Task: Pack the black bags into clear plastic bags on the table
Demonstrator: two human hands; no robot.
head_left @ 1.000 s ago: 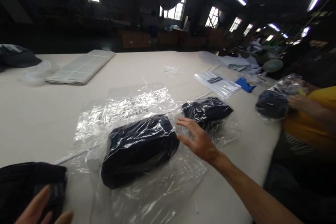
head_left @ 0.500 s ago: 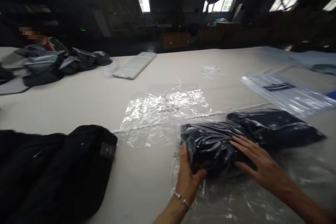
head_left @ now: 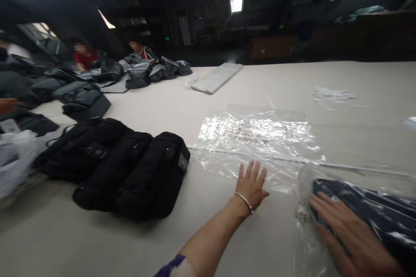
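Observation:
My left hand (head_left: 251,186) is stretched out with fingers spread, over the near edge of a flat clear plastic bag (head_left: 256,132); I cannot tell whether it touches the film. It holds nothing, and a thin bracelet circles the wrist. On the right, my right hand (head_left: 347,225) lies with fingers extended on a dark bag (head_left: 367,203) wrapped in clear plastic. Some blur softens that hand. Several black bags (head_left: 152,173) stand close together to the left of my left arm.
Dark grey bags (head_left: 82,97) crowd the table's far left, where several people sit or stand. A folded pale sheet (head_left: 217,78) and white strips (head_left: 334,95) lie farther back. White plastic (head_left: 14,160) bulges at the left edge.
The view has swung left. My left hand has come off the plastic-wrapped dark bag and reached left to the flat clear bag. My right hand stays on the wrapped one.

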